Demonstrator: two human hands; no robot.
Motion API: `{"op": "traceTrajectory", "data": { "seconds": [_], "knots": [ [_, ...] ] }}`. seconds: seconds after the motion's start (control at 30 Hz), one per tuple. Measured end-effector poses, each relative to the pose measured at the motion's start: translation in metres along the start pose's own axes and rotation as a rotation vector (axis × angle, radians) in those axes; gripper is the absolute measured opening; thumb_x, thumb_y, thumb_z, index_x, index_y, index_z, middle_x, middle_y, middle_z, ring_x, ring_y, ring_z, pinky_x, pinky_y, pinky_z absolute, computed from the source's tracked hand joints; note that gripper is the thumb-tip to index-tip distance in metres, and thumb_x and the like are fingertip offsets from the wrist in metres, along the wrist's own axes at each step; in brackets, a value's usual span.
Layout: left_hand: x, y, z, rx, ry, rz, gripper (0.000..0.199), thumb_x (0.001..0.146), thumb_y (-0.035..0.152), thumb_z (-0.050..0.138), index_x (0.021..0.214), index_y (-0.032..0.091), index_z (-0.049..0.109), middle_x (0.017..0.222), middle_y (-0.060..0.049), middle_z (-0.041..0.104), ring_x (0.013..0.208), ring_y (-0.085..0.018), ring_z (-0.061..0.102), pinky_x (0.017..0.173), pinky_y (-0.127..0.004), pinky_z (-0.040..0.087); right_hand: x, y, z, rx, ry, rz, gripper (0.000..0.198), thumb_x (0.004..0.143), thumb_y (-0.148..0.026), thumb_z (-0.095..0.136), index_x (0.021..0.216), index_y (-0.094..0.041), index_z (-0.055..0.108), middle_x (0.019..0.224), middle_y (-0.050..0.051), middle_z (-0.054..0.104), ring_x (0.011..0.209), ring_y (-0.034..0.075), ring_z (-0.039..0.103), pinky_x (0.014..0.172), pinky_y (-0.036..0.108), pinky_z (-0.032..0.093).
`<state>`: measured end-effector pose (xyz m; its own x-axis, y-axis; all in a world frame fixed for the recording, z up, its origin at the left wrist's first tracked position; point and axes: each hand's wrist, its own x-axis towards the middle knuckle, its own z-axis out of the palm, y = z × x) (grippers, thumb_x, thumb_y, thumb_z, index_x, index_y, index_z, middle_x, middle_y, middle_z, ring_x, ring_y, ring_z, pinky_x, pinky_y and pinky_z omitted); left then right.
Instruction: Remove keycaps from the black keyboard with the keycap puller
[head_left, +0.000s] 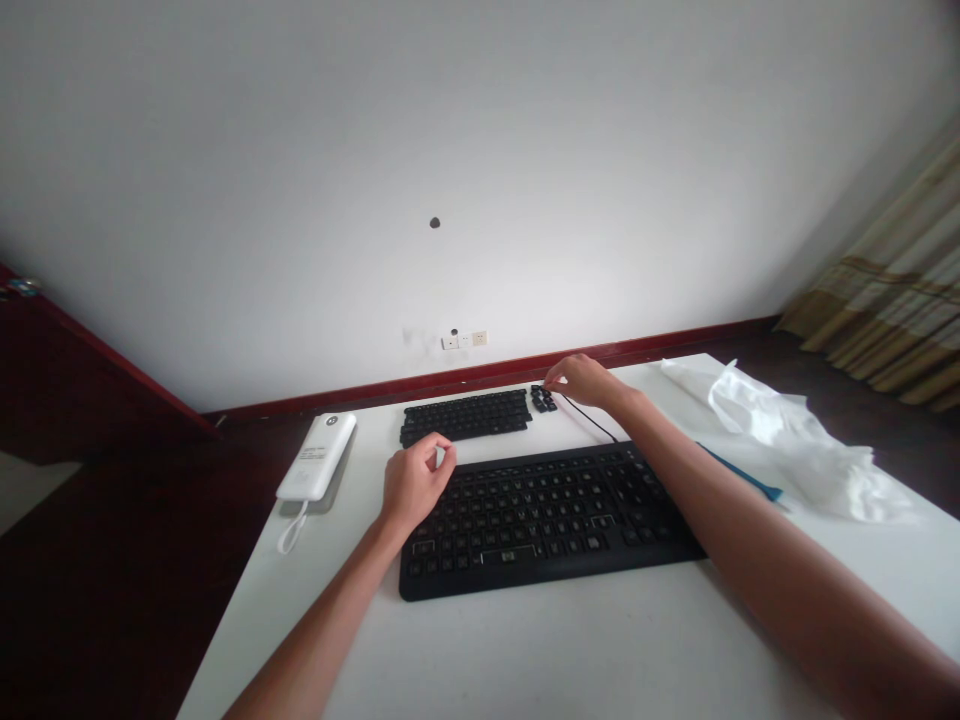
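A black keyboard base (510, 575) with its keycaps off lies on the white table, its bare switch sockets showing. Behind it, rows of loose black keycaps (465, 415) are laid out in keyboard order, with a small cluster of keycaps (541, 400) to their right. My right hand (589, 380) reaches over to that cluster, its fingertips pinched at a keycap on the edge. Over the base's upper left corner is my left hand (418, 482), thumb and forefinger curled together; whatever they may hold is hidden.
A white power bank (319, 458) with a strap lies at the left. On the right are a blue pry tool (742, 473), partly behind my forearm, and a crumpled white plastic bag (795, 430). A black cable (592, 420) runs back from the base. The wall stands behind the table.
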<state>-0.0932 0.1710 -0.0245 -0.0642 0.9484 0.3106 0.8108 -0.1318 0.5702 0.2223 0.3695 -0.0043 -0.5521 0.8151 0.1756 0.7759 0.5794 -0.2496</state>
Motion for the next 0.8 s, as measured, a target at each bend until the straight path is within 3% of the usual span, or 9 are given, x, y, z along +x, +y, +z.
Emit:
{"op": "traceTrajectory", "data": {
  "seconds": [0.57, 0.8],
  "knots": [
    [0.0, 0.001, -0.001, -0.005, 0.002, 0.002, 0.027, 0.094, 0.042, 0.056, 0.078, 0.023, 0.065, 0.051, 0.008, 0.039, 0.049, -0.011, 0.038, 0.058, -0.024, 0.029, -0.002, -0.011, -0.001, -0.007, -0.009, 0.064, 0.015, 0.084, -0.017, 0.07, 0.087, -0.024, 0.084, 0.09, 0.005, 0.082, 0.082, 0.024, 0.076, 0.078, 0.03, 0.057],
    [0.0, 0.001, 0.0, 0.009, 0.006, -0.001, 0.027, 0.094, 0.043, 0.055, 0.079, 0.023, 0.067, 0.051, 0.007, 0.041, 0.049, -0.011, 0.04, 0.058, -0.025, 0.028, -0.001, -0.004, 0.003, 0.003, -0.029, 0.028, 0.017, 0.084, -0.015, 0.07, 0.087, -0.025, 0.084, 0.091, 0.003, 0.082, 0.084, 0.023, 0.076, 0.08, 0.03, 0.058]
  ]
}}
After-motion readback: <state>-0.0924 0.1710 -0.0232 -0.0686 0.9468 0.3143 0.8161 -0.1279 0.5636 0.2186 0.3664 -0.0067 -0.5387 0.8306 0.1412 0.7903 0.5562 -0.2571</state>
